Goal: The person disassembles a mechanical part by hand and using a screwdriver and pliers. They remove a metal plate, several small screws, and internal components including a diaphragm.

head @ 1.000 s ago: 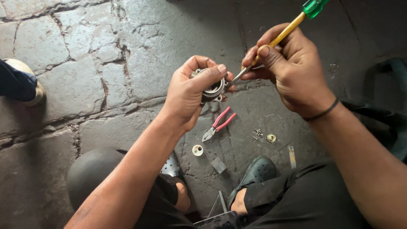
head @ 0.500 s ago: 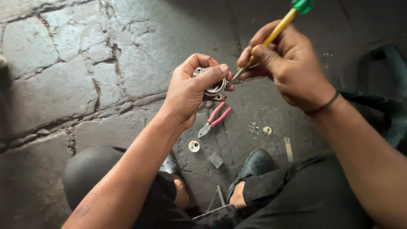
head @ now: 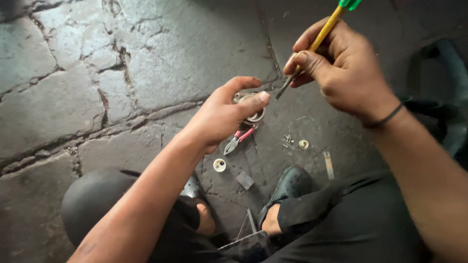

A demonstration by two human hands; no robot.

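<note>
My left hand (head: 222, 114) grips a small round metal part (head: 252, 108), thumb and fingers wrapped over it. My right hand (head: 341, 68) holds a screwdriver (head: 319, 39) with a yellow shaft grip and green cap. Its dark tip points down-left and hangs just right of the metal part, apart from it. A dark band circles my right wrist.
On the cracked stone floor lie red-handled pliers (head: 239, 139), a small white ring (head: 219, 165), a brass washer (head: 303, 144), tiny screws (head: 287, 140), a grey block (head: 245, 180) and a flat metal strip (head: 329, 164). A dark shoe (head: 290, 185) and knees fill the lower edge. A dark round object (head: 92, 199) sits at lower left.
The screwdriver tip has pulled away from the metal part, which it touched before. Both hands have shifted slightly right and down in view; the shoe at far left has gone out of frame.
</note>
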